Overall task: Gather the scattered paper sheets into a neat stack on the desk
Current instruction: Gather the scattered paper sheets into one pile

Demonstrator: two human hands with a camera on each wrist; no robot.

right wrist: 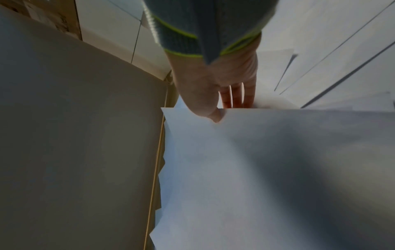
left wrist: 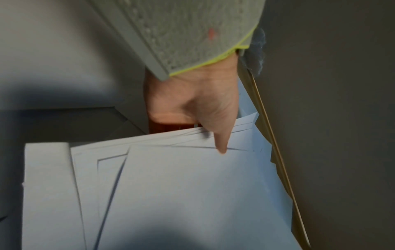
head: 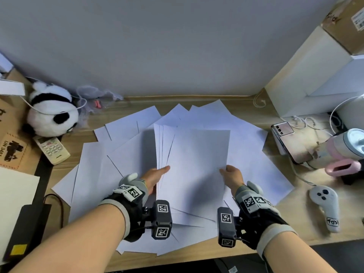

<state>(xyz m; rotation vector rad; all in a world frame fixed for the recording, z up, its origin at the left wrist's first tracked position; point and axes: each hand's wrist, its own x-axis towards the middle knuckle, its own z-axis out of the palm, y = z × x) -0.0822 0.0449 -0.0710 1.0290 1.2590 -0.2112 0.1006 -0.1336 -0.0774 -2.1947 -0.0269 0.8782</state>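
Observation:
A loose bundle of white paper sheets [head: 195, 160] is held up above the desk between both hands. My left hand [head: 157, 177] pinches its left edge, thumb on top and fingers underneath; the thumb [left wrist: 220, 135] presses on the fanned sheets [left wrist: 171, 186]. My right hand [head: 230, 174] pinches the top sheet [right wrist: 256, 160] at its right edge, thumb [right wrist: 211, 113] above and fingers [right wrist: 235, 96] below. Several more sheets [head: 126, 150] lie scattered and overlapping on the wooden desk [head: 246, 107] under and around the bundle.
A panda plush [head: 51, 113] and a remote control [head: 52, 149] sit at the left, beside a cardboard box [head: 9, 134]. A phone [head: 287, 140], a pink and grey bottle [head: 342, 146], a white controller [head: 325, 205] and white boxes [head: 315, 81] crowd the right. A grey wall [head: 157, 46] backs the desk.

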